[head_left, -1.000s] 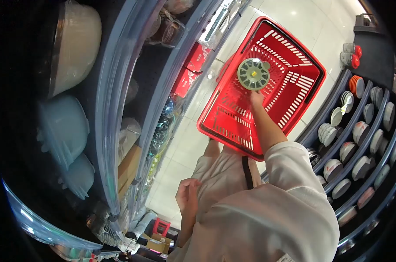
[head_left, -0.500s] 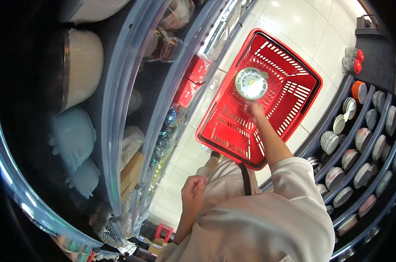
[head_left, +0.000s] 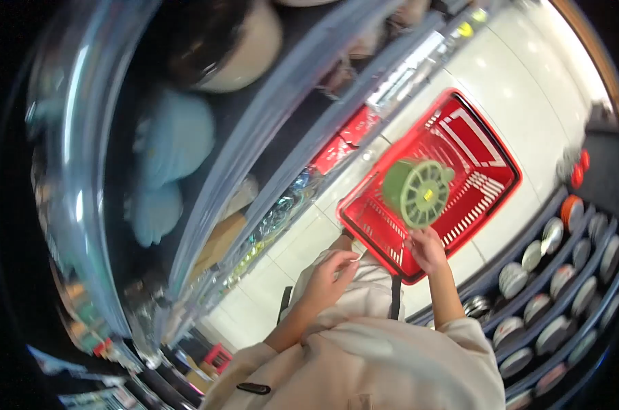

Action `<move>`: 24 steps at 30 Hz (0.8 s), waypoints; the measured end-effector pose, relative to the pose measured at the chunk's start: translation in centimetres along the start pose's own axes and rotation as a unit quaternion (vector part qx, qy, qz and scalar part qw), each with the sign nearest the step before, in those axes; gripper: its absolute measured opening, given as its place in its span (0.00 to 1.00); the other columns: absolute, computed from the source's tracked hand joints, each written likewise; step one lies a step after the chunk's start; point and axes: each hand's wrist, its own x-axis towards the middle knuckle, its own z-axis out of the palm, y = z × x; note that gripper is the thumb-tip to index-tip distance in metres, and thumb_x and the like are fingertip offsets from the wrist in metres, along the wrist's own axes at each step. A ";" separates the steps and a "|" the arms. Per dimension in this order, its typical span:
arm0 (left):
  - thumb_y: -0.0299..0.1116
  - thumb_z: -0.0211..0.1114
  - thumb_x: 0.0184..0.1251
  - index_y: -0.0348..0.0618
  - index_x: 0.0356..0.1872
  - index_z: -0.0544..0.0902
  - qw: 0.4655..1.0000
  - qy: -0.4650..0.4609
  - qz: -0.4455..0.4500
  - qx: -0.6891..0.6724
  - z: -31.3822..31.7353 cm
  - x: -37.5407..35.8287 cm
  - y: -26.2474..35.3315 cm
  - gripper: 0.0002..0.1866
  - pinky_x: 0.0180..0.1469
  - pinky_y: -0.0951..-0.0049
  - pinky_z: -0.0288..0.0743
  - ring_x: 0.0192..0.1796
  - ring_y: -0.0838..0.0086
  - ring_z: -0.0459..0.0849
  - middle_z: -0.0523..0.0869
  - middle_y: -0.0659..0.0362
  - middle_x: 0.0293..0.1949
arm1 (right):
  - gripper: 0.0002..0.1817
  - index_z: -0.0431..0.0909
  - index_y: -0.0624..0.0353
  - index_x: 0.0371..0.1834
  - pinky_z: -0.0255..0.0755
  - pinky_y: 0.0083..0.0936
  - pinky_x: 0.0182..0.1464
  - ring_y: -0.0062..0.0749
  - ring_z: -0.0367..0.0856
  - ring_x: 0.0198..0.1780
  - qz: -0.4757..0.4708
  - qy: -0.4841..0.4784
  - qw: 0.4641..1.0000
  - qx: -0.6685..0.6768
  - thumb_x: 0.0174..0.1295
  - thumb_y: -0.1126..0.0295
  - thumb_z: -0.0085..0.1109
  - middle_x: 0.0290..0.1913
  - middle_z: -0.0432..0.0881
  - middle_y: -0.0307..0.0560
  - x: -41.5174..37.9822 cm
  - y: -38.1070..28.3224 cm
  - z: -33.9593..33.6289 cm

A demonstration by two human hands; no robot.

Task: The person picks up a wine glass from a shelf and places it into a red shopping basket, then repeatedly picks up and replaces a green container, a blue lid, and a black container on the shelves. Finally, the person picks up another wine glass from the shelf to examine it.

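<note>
Over the red shopping basket (head_left: 468, 236) I see a round green plastic container (head_left: 395, 186), tilted so that its spoked end, with a small yellow sticker, faces me. A small tab juts from its far rim. My right hand (head_left: 429, 251) is closed at the container's near edge, its fingertips partly hidden. My left hand (head_left: 333, 277) is in front of my trousers, apart from the basket. Its fingers are loosely bent with a gap at the thumb, and nothing I can make out is in them.
Shelves on the left hold pale blue bowls (head_left: 180, 140), a large cream-coloured bowl (head_left: 251, 51) and red boxes (head_left: 333, 154). Racks at the lower right carry many dishes (head_left: 513, 280). Pale floor tiles (head_left: 494, 65) run between them.
The green container has come up closer to me and tilted, showing its side. My left hand has moved up and right with its fingers loosened. The whole view has shifted and turned.
</note>
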 end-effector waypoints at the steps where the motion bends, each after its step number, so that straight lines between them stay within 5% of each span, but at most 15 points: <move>1: 0.28 0.60 0.66 0.36 0.48 0.77 0.999 -0.017 0.005 -0.028 0.1 -0.3 -0.2 0.12 0.48 0.76 0.74 0.43 0.75 0.81 0.81 0.56 0.43 | 0.11 0.74 0.63 0.45 0.74 0.20 0.39 0.21 0.76 0.33 0.005 -0.021 1.000 -0.016 0.59 0.83 0.52 0.38 0.79 0.39 -0.8 0.0 0.7; 4: 0.31 0.63 0.65 0.38 0.55 0.72 1.000 -0.022 0.008 -0.012 0.3 -0.7 -0.5 0.19 0.49 0.73 0.75 0.47 0.73 0.80 0.79 0.55 0.48 | 0.09 0.75 0.65 0.40 0.74 0.21 0.39 0.23 0.77 0.33 0.012 -0.062 0.996 -0.068 0.58 0.84 0.51 0.34 0.80 0.42 -2.6 -0.6 3.4; 5: 0.38 0.68 0.60 0.38 0.63 0.64 0.997 -0.034 -0.037 -0.054 0.2 -0.8 0.0 0.33 0.54 0.66 0.73 0.55 0.65 0.76 0.71 0.48 0.57 | 0.09 0.76 0.65 0.40 0.73 0.21 0.39 0.23 0.77 0.33 0.000 -0.068 0.993 -0.093 0.57 0.84 0.51 0.35 0.80 0.42 -3.1 -0.7 4.3; 6: 0.38 0.68 0.60 0.38 0.63 0.64 0.998 -0.018 -0.031 -0.058 0.2 -0.9 0.1 0.33 0.54 0.66 0.73 0.55 0.65 0.76 0.71 0.48 0.57 | 0.09 0.76 0.65 0.40 0.73 0.21 0.39 0.24 0.78 0.34 -0.015 -0.072 0.990 -0.117 0.57 0.85 0.51 0.35 0.80 0.43 -3.6 -0.9 5.3; 9: 0.42 0.73 0.54 0.40 0.72 0.47 0.995 0.049 0.067 -0.061 -0.4 -1.2 -0.2 0.51 0.60 0.56 0.69 0.67 0.55 0.63 0.59 0.44 0.65 | 0.10 0.77 0.67 0.40 0.72 0.21 0.39 0.23 0.78 0.35 -0.049 -0.066 0.979 -0.187 0.56 0.85 0.51 0.37 0.81 0.43 -5.8 -1.0 8.4; 16: 0.29 0.66 0.61 0.37 0.71 0.44 0.941 0.095 0.155 -0.284 -5.2 -2.4 -0.5 0.45 0.63 0.63 0.67 0.65 0.63 0.67 0.63 0.47 0.63 | 0.10 0.78 0.66 0.40 0.69 0.18 0.40 0.20 0.76 0.35 -0.088 -0.120 0.918 -0.367 0.55 0.85 0.52 0.35 0.82 0.40 -10.3 1.3 13.1; 20: 0.24 0.63 0.62 0.37 0.70 0.44 0.922 0.101 0.182 -0.325 -7.9 -4.5 -3.1 0.42 0.62 0.66 0.67 0.62 0.68 0.70 0.68 0.52 0.57 | 0.19 0.74 0.68 0.53 0.70 0.21 0.50 0.26 0.79 0.44 -0.208 -0.150 0.891 -0.375 0.57 0.86 0.51 0.42 0.82 0.45 -12.4 4.6 17.1; 22: 0.23 0.63 0.62 0.39 0.71 0.41 0.922 0.107 0.190 -0.319 -9.5 -6.0 -4.0 0.44 0.63 0.66 0.66 0.63 0.67 0.69 0.66 0.52 0.58 | 0.29 0.62 0.68 0.66 0.66 0.25 0.58 0.34 0.78 0.52 -0.307 -0.139 0.778 -0.531 0.58 0.84 0.52 0.47 0.81 0.51 -13.4 6.5 18.6; 23: 0.24 0.63 0.62 0.40 0.71 0.40 0.910 0.130 0.201 -0.337 -10.3 -6.8 -4.4 0.45 0.64 0.65 0.66 0.63 0.66 0.68 0.65 0.51 0.59 | 0.43 0.44 0.64 0.73 0.64 0.29 0.62 0.39 0.73 0.59 -0.318 -0.170 0.772 -0.523 0.56 0.82 0.57 0.56 0.74 0.58 -14.1 7.8 19.5; 24: 0.24 0.63 0.62 0.41 0.71 0.38 0.897 0.153 0.211 -0.356 -11.1 -7.7 -4.6 0.46 0.64 0.65 0.65 0.64 0.65 0.67 0.64 0.50 0.61 | 0.43 0.44 0.64 0.73 0.64 0.29 0.62 0.39 0.73 0.59 -0.326 -0.170 0.767 -0.526 0.56 0.82 0.57 0.56 0.74 0.58 -14.4 9.3 20.3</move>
